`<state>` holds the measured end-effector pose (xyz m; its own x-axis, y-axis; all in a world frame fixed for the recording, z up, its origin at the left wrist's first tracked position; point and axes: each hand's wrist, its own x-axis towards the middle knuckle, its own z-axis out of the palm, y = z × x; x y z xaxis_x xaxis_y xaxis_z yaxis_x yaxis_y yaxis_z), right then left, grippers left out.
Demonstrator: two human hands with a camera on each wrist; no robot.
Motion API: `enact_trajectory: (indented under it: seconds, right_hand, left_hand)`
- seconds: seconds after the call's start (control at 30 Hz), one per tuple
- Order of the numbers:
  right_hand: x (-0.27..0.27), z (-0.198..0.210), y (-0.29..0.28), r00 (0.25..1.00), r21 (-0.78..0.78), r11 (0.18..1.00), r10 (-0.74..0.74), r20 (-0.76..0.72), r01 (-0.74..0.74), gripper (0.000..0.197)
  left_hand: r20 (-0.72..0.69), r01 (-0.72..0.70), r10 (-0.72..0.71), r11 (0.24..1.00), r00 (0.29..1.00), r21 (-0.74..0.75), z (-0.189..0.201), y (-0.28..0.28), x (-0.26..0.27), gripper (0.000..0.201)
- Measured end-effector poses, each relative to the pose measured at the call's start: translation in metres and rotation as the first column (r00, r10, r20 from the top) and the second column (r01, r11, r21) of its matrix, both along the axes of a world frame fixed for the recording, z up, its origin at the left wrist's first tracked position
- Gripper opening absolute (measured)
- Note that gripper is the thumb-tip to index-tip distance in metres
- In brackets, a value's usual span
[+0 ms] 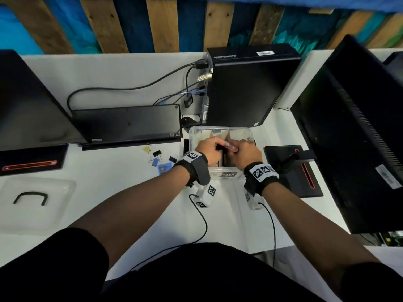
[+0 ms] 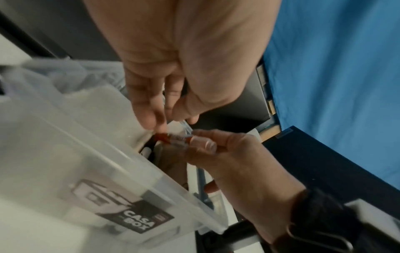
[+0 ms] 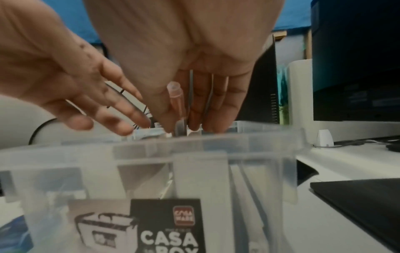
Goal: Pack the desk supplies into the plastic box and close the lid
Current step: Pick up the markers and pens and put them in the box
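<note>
Both hands are over the open plastic box (image 1: 220,130), which stands on the white bench toward its back edge, just in front of the black computer case (image 1: 250,83). The right hand (image 1: 247,153) is curled round a small bundle: a pen with a translucent pinkish cap (image 2: 201,143) and, as the right wrist view shows, what look like thin metal-handled tools (image 3: 190,95) held alongside it, points down into the box. The left hand (image 1: 208,150) reaches in beside it; its fingers (image 2: 149,109) are fairly straight and touch the pen's red end at the box rim, seemingly guiding rather than gripping.

The pen is light, stiff and smooth, so I judge it slips easily when held in a loose bundle; the grip is best kept round the middle of the barrels, with all pieces pressed together so none slides out ahead of the others. The metal pieces are thin and rigid, and their tips could catch on what already stands in the box, which looks like brown card or envelopes.

The box itself is thin, clear plastic, light and likely to skid on the smooth bench if pushed sideways; steadying it by the rim should help.

Several binder clips (image 1: 157,154) lie on the bench just left of the box, not yet packed. They are small and springy, best pinched by their wire handles. The clear lid (image 1: 61,188) lies flat near the bench's front left corner, well apart from the box; it is broad and flexible, with a dark handle.
</note>
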<state>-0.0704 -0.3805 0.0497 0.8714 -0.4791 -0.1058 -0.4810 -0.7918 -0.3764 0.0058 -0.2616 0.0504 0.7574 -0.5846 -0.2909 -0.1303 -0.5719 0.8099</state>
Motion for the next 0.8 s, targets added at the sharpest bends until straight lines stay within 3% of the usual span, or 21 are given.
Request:
enact_trajectory:
  seconds: [0.1, 0.17, 0.3, 0.4, 0.5, 0.6, 0.7, 0.8]
  right_hand:
    - [0.0, -0.006, 0.004, 0.999, 0.042, 0.998, 0.048, -0.008, -0.047, 0.042]
    - [-0.002, -0.008, 0.005, 0.999, 0.059, 0.997, 0.051, -0.007, -0.051, 0.05]
    - [-0.013, -0.014, 0.01, 0.994, 0.007, 0.996, 0.085, 0.065, -0.086, 0.034]
    - [-0.02, -0.022, 0.028, 0.975, 0.042, 0.975, 0.216, 0.055, -0.219, 0.034]
    - [-0.02, -0.031, 0.046, 0.961, 0.107, 0.956, 0.274, 0.019, -0.275, 0.035]
    - [-0.02, -0.034, 0.054, 0.969, 0.159, 0.956, 0.246, 0.016, -0.246, 0.03]
    - [-0.03, -0.04, 0.06, 0.973, 0.176, 0.957, 0.228, 0.037, -0.231, 0.03]
    - [-0.043, -0.051, 0.064, 0.945, 0.109, 0.958, 0.237, 0.227, -0.266, 0.038]
  left_hand:
    - [0.084, -0.053, 0.054, 0.999, 0.995, -0.009, -0.009, 0.033, 0.013, 0.045]
    - [0.099, -0.163, 0.164, 0.986, 0.982, -0.016, -0.018, 0.062, 0.025, 0.047]
    - [0.071, -0.369, 0.368, 0.93, 0.927, -0.006, -0.042, 0.128, 0.041, 0.046]
    - [0.081, -0.438, 0.432, 0.893, 0.898, 0.099, -0.066, 0.171, 0.044, 0.034]
    - [0.085, -0.328, 0.317, 0.905, 0.945, 0.271, -0.089, 0.193, 0.037, 0.03]
    - [0.087, -0.063, 0.033, 0.927, 0.996, 0.37, -0.103, 0.188, 0.021, 0.026]
    - [0.223, 0.063, -0.189, 0.878, 0.956, 0.475, -0.11, 0.168, 0.004, 0.047]
    - [0.276, 0.132, -0.319, 0.836, 0.906, 0.532, -0.115, 0.152, -0.007, 0.065]
